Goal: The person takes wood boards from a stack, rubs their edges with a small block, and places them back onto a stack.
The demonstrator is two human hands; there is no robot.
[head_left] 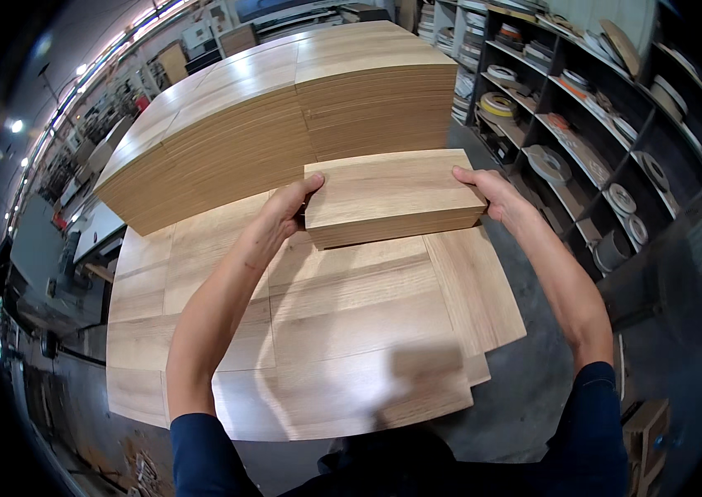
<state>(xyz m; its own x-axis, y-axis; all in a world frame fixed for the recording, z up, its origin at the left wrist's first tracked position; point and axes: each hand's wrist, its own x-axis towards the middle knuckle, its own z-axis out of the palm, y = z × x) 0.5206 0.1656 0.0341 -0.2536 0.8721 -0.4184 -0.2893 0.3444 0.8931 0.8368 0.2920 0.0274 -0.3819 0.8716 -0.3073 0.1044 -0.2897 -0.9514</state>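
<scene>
Between my two hands is a short stack of wood-grain panels (pixel 392 189), its layered edges facing me. My left hand (pixel 293 203) grips its left end, thumb on the top face and fingers curled at the side. At the right end my right hand (pixel 485 190) holds it the same way, with the fingers mostly hidden. Below it lies a broad layer of similar wood-grain boards (pixel 351 323); whether the held stack touches that layer, I cannot tell. Just beyond rises a tall block of stacked panels (pixel 384 108).
Dark shelving (pixel 550 124) with rolls of edge banding (pixel 548 164) stands along the right. A grey machine (pixel 46 248) and a pale worktable (pixel 101 219) are at the left. A cardboard box (pixel 647 431) sits low at the right. Grey floor (pixel 508 398) shows beside the boards.
</scene>
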